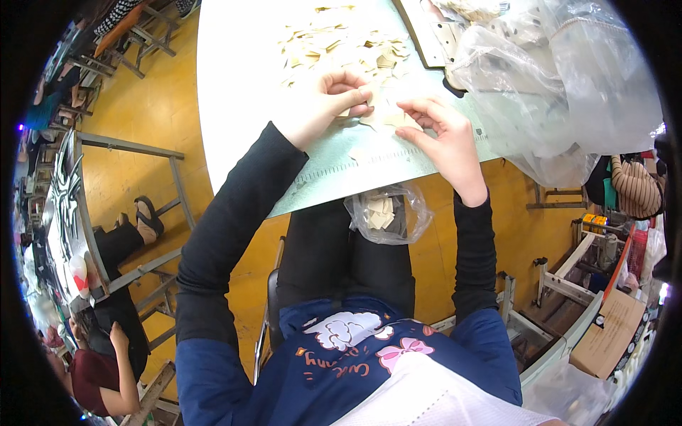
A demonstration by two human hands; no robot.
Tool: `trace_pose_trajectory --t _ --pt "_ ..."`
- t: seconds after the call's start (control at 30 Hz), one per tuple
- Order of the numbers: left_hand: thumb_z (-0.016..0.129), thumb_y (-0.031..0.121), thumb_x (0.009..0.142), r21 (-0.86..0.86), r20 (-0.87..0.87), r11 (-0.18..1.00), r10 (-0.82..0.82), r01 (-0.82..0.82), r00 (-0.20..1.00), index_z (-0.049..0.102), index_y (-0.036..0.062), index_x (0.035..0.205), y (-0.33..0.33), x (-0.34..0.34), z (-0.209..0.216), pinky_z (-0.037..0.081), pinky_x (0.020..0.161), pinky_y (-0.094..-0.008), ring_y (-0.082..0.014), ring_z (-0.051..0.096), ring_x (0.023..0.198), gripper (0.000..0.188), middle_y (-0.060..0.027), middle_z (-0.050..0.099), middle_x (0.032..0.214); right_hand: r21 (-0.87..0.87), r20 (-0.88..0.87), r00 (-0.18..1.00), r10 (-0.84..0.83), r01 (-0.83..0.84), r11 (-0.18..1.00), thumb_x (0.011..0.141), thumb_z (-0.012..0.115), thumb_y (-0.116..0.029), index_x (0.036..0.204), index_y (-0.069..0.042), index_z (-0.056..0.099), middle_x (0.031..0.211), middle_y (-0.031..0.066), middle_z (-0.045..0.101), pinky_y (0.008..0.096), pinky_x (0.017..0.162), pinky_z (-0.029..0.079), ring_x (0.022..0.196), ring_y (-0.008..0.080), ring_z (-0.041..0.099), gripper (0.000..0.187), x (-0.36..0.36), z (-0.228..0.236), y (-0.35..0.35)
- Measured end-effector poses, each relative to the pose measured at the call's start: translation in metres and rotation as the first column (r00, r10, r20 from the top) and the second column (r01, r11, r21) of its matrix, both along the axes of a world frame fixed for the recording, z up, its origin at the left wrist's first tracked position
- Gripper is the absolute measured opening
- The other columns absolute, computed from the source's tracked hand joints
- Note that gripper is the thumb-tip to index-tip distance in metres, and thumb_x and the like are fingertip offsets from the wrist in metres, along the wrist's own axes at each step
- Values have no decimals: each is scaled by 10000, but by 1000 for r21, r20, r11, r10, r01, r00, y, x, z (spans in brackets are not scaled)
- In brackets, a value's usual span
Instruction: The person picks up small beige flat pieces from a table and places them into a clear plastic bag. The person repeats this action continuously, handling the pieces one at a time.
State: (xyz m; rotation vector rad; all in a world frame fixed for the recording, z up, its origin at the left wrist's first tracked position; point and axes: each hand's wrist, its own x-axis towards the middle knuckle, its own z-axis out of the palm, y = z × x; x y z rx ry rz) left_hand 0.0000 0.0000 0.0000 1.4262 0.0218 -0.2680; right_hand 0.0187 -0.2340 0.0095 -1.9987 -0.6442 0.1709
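Note:
My left hand [328, 104] is over the pale worktable [245, 106], thumb and fingers pinched on a small cream-coloured flat piece [345, 113], mostly covered by the fingers. To its right, my right hand [449, 138] grips another small cream piece [395, 119] between thumb and fingertips. Whether these pieces are cloth, leather or card I cannot tell. Beyond both hands lies a loose scatter of similar cream pieces [341, 46]. One more loose piece [356, 153] rests near the ruler marks by the front edge. Below that edge, a clear plastic bag [420, 221] hangs open with several cream pieces [381, 211] inside.
Large clear plastic bags [529, 78] bulge over the table's right side, next to a dark-edged device [426, 39]. To the left, a metal-framed table [135, 144] stands with a co-worker [106, 380] beside it. A cardboard box [607, 334] sits at the lower right.

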Motion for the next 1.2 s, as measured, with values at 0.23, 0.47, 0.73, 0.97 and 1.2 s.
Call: trace_pose_trajectory --t 0.23,0.47,0.73,0.97,1.2 --pt "652 196 978 -30 -7 1000 -4 4 1000 609 6 1124 1 0 0 544 851 -219 -107 706 880 243 -87 698 1009 58 -114 986 -119 126 990 894 677 25 1193 33 668 999 48 711 238 817 529 905 92 634 299 1 3 3" --pt "643 237 986 25 52 996 -91 89 995 603 9 1171 -4 1 -3 487 705 -166 -45 609 753 297 -14 636 941 146 -75 990 -115 125 981 919 638 41 1231 45 641 1052 63 696 228 823 511 896 85 633 313 9 -1 -9" --pt "622 221 992 42 71 993 -115 112 991 597 5 1203 -7 -1 -3 465 687 -175 -48 590 752 303 -4 627 923 424 -345 929 -137 285 860 917 675 6 1163 48 662 1045 78 693 237 741 547 875 100 651 251 4 0 0" --pt "626 207 985 -59 -13 991 -124 123 992 610 1 1195 -15 -4 3 465 710 -179 -59 598 774 294 -6 644 906 413 -175 972 -156 216 885 914 677 13 1143 61 657 1034 84 683 251 701 577 875 99 655 235 -1 -2 33" --pt "697 228 940 -28 48 996 -77 79 996 659 0 1073 -15 -5 2 479 728 -201 -61 598 758 266 -11 648 856 373 -58 959 -276 277 886 918 676 8 1138 54 662 906 57 696 217 707 513 788 96 646 225 -1 -3 32"
